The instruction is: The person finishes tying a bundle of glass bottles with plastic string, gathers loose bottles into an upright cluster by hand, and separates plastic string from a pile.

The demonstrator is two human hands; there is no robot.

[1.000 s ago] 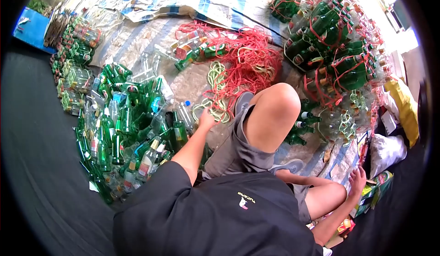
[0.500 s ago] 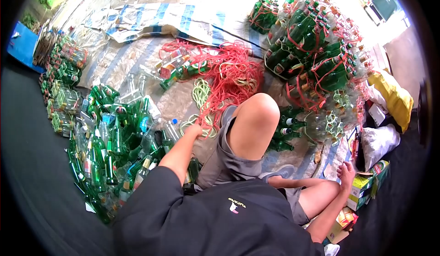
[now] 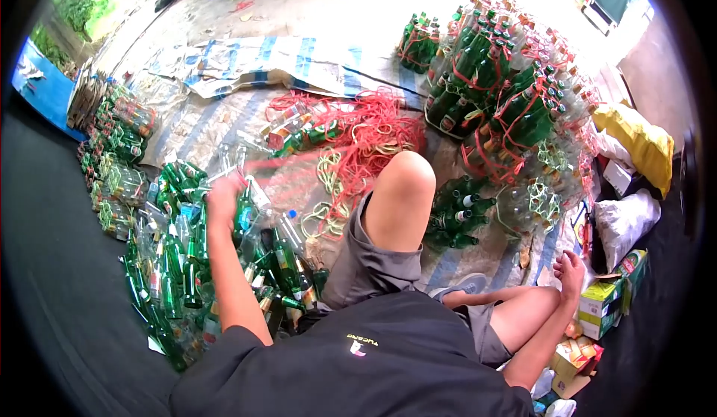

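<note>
My left hand [image 3: 224,196], blurred, is closed above the loose green and clear bottles [image 3: 190,249]. Smeared red strands run from it to the tangled heap of red cord [image 3: 373,137]. Pale green cord loops [image 3: 328,170] lie at the heap's left side. Several bottles [image 3: 302,137] lie against the red cord. My right hand [image 3: 570,271] hangs past my bent knee with loosely curled fingers and nothing visible in them, near a green and yellow box [image 3: 601,305].
Tied bottle bundles [image 3: 508,81] are stacked at the right, with more bundles [image 3: 112,163] at the far left. A yellow sack [image 3: 635,144] and a white bag [image 3: 624,226] lie at the right edge. Striped sheeting [image 3: 261,66] covers the ground.
My left hand has moved from the green cord loops left and up over the bottles, with red cord now trailing from it. The view has shifted. My right hand stays beside my knee.
</note>
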